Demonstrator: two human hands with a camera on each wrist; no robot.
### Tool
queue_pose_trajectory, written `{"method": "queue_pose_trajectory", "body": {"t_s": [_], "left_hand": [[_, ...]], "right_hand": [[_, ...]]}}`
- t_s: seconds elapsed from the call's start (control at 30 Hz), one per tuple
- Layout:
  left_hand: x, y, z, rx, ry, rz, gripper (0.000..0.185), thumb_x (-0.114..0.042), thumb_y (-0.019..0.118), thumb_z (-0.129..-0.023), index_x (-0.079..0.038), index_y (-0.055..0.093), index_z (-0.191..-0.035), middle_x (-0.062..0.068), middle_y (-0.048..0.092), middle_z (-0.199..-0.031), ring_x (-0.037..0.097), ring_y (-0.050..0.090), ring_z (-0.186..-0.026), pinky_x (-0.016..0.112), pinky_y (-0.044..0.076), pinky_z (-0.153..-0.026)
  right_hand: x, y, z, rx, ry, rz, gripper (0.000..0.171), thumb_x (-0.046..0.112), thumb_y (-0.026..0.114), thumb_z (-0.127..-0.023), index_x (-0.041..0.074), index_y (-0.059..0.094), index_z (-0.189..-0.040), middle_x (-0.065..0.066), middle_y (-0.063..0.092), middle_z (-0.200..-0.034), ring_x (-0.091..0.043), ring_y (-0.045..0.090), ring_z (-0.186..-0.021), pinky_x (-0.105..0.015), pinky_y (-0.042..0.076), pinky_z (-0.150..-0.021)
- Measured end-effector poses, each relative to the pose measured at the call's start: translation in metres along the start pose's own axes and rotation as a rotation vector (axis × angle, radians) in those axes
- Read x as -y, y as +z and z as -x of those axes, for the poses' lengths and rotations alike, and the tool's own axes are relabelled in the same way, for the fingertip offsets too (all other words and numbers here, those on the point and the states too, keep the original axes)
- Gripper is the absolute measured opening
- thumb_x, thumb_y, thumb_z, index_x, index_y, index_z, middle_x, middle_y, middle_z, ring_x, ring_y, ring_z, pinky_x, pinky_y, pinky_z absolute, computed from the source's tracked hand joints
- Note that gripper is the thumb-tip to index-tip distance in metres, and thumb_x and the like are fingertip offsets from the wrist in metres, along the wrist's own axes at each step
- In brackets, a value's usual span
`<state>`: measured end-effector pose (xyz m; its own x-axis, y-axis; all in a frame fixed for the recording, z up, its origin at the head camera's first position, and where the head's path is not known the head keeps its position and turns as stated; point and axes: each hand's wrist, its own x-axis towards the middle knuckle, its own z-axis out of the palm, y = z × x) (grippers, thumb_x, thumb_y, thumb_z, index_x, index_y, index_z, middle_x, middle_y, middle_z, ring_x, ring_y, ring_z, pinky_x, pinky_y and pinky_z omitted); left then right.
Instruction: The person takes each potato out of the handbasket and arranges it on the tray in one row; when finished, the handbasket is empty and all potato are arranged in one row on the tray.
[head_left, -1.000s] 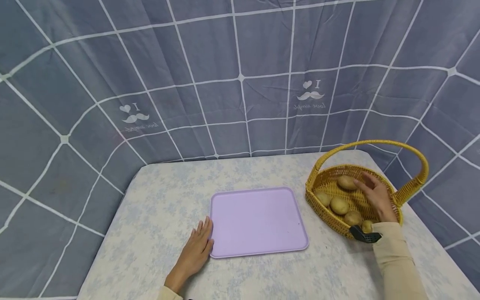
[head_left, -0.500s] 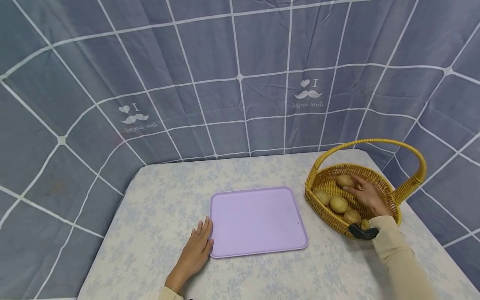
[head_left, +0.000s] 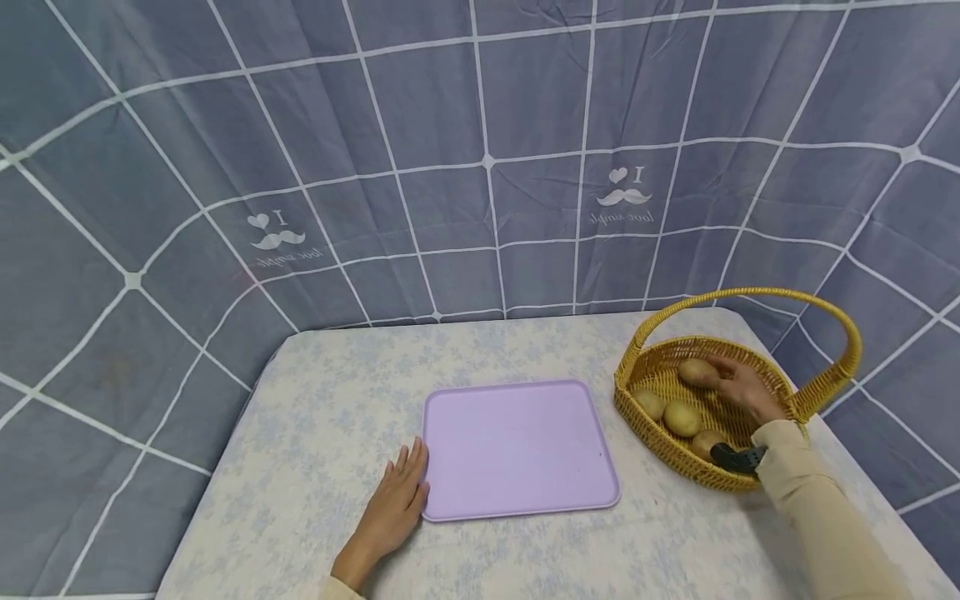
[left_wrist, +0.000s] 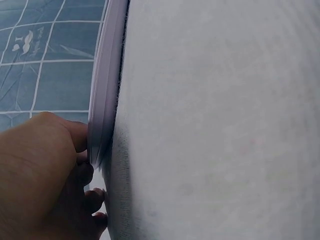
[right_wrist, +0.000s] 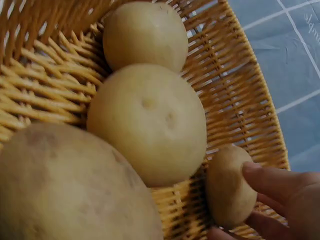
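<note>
A lilac tray [head_left: 517,446] lies flat in the middle of the table. My left hand [head_left: 401,492] rests flat on the cloth, fingers straight, against the tray's left edge [left_wrist: 102,100]. A woven yellow basket [head_left: 660,457] with a hoop handle stands at the right and holds several potatoes [head_left: 681,417]. My right hand [head_left: 731,383] reaches into it. In the right wrist view its fingertips [right_wrist: 270,180] and thumb pinch a small potato [right_wrist: 225,185] against the basket wall [right_wrist: 235,90]. Two larger potatoes [right_wrist: 150,125] lie beside it.
The table [head_left: 322,417] wears a pale flowered cloth and ends close to the basket on the right. A grey checked curtain [head_left: 450,167] hangs behind and on both sides. A black wrist strap [head_left: 735,458] sits on my right sleeve.
My right hand has sunk lower into the basket and its fingers have closed round the far potato. The left hand and the tray have stayed put.
</note>
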<state>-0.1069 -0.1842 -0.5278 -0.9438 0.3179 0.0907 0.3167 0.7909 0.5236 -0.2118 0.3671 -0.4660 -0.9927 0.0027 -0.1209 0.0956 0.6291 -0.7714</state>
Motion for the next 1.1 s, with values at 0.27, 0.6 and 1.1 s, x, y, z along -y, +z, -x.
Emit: {"method": "queue_pose_trajectory", "body": {"t_s": [0.27, 0.6, 1.1], "left_hand": [[0.0, 0.001, 0.0, 0.001, -0.009, 0.0, 0.052, -0.023, 0.037, -0.095, -0.006, 0.018, -0.14, 0.006, 0.01, -0.147, 0.028, 0.009, -0.135, 0.051, 0.006, -0.106], [-0.002, 0.002, -0.001, 0.0, -0.013, 0.0, 0.052, -0.022, 0.038, -0.095, -0.005, 0.018, -0.14, 0.006, 0.01, -0.147, 0.028, 0.008, -0.135, 0.051, 0.006, -0.106], [-0.002, 0.005, -0.003, -0.028, 0.003, -0.015, 0.051, -0.02, 0.039, -0.095, -0.005, 0.02, -0.14, 0.006, 0.013, -0.147, 0.028, 0.01, -0.134, 0.051, 0.008, -0.106]], "right_hand": [[-0.007, 0.011, -0.005, -0.25, -0.076, 0.113, 0.053, 0.026, 0.055, -0.087, -0.008, 0.044, -0.125, -0.034, 0.045, -0.119, -0.047, 0.042, -0.105, -0.053, 0.04, -0.08], [-0.009, 0.01, -0.007, -0.261, 0.01, 0.127, 0.056, 0.033, 0.056, -0.086, -0.005, 0.045, -0.126, -0.032, 0.044, -0.122, -0.045, 0.043, -0.106, -0.051, 0.041, -0.08], [-0.007, 0.007, -0.007, -0.284, 0.033, 0.149, 0.057, 0.036, 0.06, -0.082, -0.003, 0.05, -0.122, -0.029, 0.054, -0.112, -0.033, 0.052, -0.083, -0.032, 0.045, -0.065]]}}
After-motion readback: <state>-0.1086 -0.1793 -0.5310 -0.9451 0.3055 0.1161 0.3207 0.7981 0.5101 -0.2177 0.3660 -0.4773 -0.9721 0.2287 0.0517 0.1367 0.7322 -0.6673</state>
